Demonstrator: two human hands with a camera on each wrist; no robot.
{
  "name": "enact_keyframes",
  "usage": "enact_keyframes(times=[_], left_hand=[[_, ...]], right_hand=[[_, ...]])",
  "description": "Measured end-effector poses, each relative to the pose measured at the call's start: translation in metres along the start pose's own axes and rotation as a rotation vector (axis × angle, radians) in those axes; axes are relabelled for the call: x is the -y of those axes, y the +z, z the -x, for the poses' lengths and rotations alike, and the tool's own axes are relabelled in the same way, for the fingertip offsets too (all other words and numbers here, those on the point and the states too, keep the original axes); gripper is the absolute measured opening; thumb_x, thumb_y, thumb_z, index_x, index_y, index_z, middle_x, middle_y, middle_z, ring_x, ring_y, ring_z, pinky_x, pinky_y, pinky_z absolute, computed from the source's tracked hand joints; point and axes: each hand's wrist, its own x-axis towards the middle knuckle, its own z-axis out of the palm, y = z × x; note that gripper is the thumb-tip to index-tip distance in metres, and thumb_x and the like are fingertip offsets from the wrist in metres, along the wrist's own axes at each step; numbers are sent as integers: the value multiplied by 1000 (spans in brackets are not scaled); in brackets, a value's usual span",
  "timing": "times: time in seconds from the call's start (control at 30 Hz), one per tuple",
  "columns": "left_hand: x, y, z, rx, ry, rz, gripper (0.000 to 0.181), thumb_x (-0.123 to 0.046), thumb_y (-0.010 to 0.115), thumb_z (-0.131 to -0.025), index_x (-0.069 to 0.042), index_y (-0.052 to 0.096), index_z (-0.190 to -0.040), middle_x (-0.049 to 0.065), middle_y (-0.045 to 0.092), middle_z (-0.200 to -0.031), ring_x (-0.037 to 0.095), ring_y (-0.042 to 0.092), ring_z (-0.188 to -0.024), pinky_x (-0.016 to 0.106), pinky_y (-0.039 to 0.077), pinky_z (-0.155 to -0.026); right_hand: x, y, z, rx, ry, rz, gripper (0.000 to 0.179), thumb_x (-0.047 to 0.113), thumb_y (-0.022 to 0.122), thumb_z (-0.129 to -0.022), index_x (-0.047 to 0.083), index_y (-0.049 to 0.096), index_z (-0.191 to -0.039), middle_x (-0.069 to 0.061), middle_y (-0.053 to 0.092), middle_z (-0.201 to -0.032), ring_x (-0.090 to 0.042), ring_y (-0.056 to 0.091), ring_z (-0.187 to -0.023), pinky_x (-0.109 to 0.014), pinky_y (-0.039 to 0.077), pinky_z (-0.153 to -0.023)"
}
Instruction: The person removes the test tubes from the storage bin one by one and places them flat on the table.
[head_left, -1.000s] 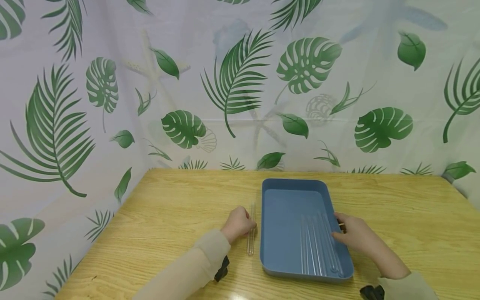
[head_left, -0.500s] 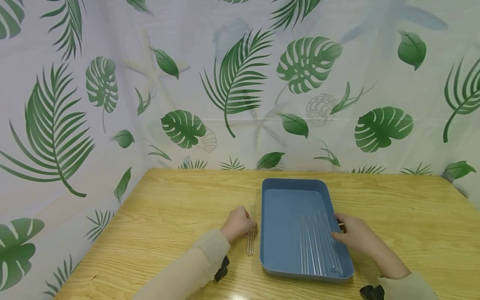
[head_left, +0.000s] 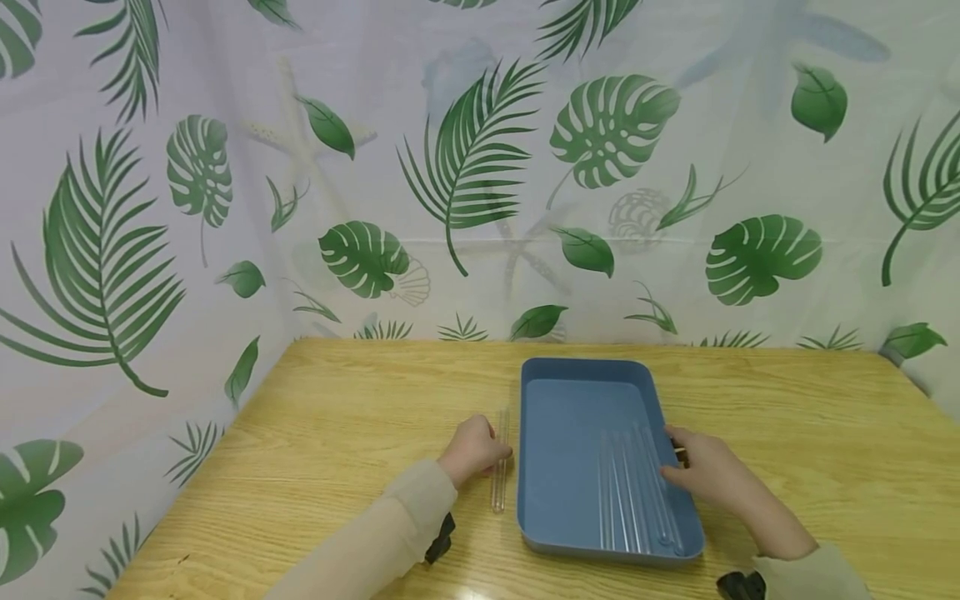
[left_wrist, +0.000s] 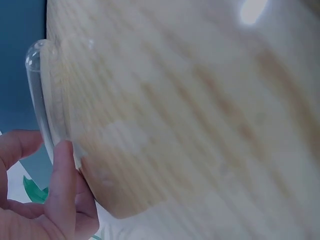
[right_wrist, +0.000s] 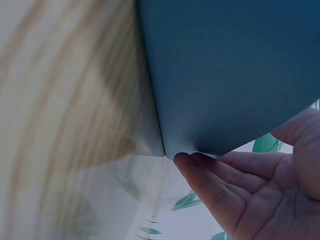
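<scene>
Between the thumb and fingers of my left hand (head_left: 472, 448) is a clear test tube (head_left: 498, 497), held lengthwise just left of a blue tray (head_left: 558, 467). The left wrist view shows the tube's rounded end (left_wrist: 35, 57) pointing away from the fingers, close over the tabletop; whether it touches the wood, I cannot tell. My right hand (head_left: 708, 471) grips the tray's right wall, thumb at the rim and fingers (right_wrist: 210, 187) against the outside. Several clear test tubes (head_left: 637, 500) lie side by side in the tray's near right part.
The tray stands on a wood-grain table (head_left: 360, 417). Behind and to the left hangs a white cloth (head_left: 465, 275) printed with green leaves. Light glares off the table near its front edge.
Both hands, the tube and the tray hold their places. The whole head view has shifted very slightly.
</scene>
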Motion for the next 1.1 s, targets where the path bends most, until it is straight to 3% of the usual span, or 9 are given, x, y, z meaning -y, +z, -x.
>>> enact_keyframes(times=[0.43,0.8,0.87,0.97,1.03,1.1], left_hand=[[-4,-5,3,-2,-3,-27,50,-3,62,-76,-16,25,-44,-6,29,-37,6,31,-32,21,41,-39],[-3,-10,-2,-3,6,23,51,-6,62,-77,-16,21,-47,-7,22,-39,6,23,-34,19,22,-35],[-5,-13,-3,-12,-1,39,50,-7,62,-78,-16,21,-52,-5,21,-44,7,23,-38,21,21,-38],[-9,-16,-4,-19,-20,67,32,-9,63,-79,-9,36,-61,-1,34,-60,10,37,-49,23,35,-43],[-11,-17,-4,-22,-26,83,21,-10,64,-79,-2,45,-76,5,43,-74,15,47,-63,27,44,-52],[-13,-17,-4,-20,-32,109,25,-12,64,-79,3,47,-90,11,47,-89,19,51,-76,32,49,-61]], right_hand=[[0,-1,0,-1,-2,-2,56,4,63,-77,-26,36,-115,-36,51,-103,-40,56,-87,-39,50,-66],[0,-1,-1,21,12,-25,57,6,62,-79,-26,34,-117,-38,48,-107,-42,54,-90,-39,50,-67],[0,-1,-1,19,7,-22,57,5,62,-79,-26,34,-117,-38,48,-107,-42,55,-89,-40,50,-67],[0,-1,0,20,7,-17,57,5,62,-79,-26,34,-117,-38,48,-107,-41,55,-89,-40,50,-67],[0,-1,0,23,9,-16,57,5,62,-79,-26,34,-117,-38,48,-107,-41,55,-89,-40,50,-67],[0,-2,0,27,12,-17,57,6,62,-79,-26,34,-117,-38,47,-108,-42,55,-90,-40,50,-67]])
